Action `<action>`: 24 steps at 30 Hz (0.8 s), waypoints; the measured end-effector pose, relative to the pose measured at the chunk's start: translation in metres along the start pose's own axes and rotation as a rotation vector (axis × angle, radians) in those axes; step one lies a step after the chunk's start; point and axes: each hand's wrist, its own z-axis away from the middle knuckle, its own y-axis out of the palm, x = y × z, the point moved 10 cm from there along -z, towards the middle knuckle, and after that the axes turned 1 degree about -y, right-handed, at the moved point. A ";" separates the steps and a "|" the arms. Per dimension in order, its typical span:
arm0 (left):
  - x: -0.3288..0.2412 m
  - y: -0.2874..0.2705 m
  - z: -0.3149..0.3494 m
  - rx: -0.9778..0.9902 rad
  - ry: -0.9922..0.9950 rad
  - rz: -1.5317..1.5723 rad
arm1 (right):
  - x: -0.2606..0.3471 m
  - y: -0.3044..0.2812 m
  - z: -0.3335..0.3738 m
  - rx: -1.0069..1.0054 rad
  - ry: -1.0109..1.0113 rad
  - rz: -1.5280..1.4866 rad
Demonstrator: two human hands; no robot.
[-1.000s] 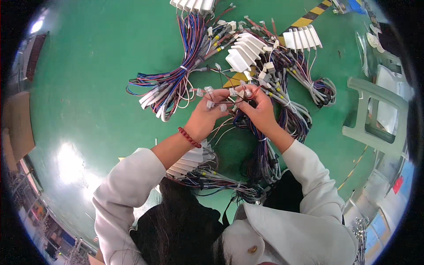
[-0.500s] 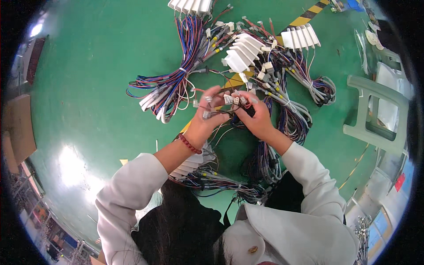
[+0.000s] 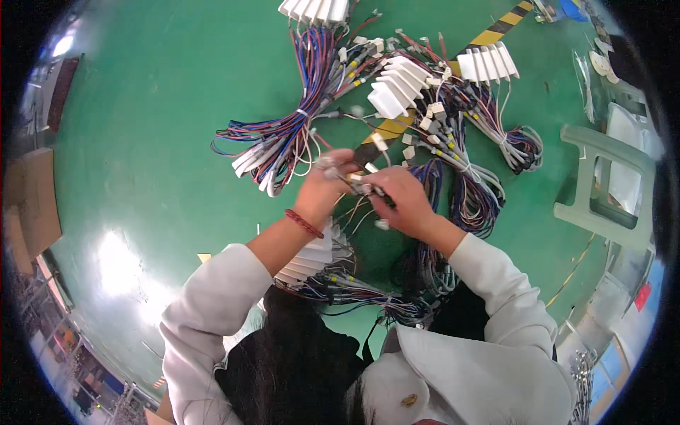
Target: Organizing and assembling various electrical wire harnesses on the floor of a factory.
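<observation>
Thin wires with small white and clear connectors (image 3: 356, 180) bunch up between my hands. My left hand (image 3: 322, 185), with a red bead bracelet at the wrist, is closed around some of these wire ends. From the other side, my right hand (image 3: 406, 200) pinches the same bunch, its fingers bent and slightly blurred. One white connector (image 3: 380, 142) stands out just above my right hand. The wires lead toward the wire harnesses (image 3: 453, 134) on the green floor. Fingers hide part of what each hand grips.
Bundled blue, red and grey wire harnesses (image 3: 301, 106) lie ahead, with ribbed white plastic pieces (image 3: 399, 86) among them. Another ribbed white piece (image 3: 309, 258) lies close to my left forearm. A pale plastic stool (image 3: 602, 219) stands at right. Yellow-black tape (image 3: 499, 27) crosses the floor.
My right hand has turned, its back now more upward, and has come down a little. Both hands have closed further on the connectors, and the bunch sits lower.
</observation>
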 end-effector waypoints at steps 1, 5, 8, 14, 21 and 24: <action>-0.005 -0.005 -0.001 -0.004 0.002 -0.005 | 0.003 0.002 -0.001 -0.006 -0.020 0.015; -0.017 -0.033 0.002 -0.205 -0.038 0.320 | 0.009 0.009 -0.002 -0.004 -0.038 0.061; -0.013 -0.021 0.012 -0.158 -0.044 0.071 | 0.015 0.019 0.002 0.062 -0.073 0.078; -0.037 -0.028 0.010 -0.249 0.150 -0.148 | 0.040 0.034 0.015 0.187 -0.242 -0.094; -0.086 0.074 0.035 0.164 0.728 -1.938 | -0.003 -0.047 -0.018 -0.168 -0.104 0.025; -0.070 0.092 0.018 0.484 0.509 -1.870 | -0.094 -0.110 -0.020 -0.268 0.436 0.174</action>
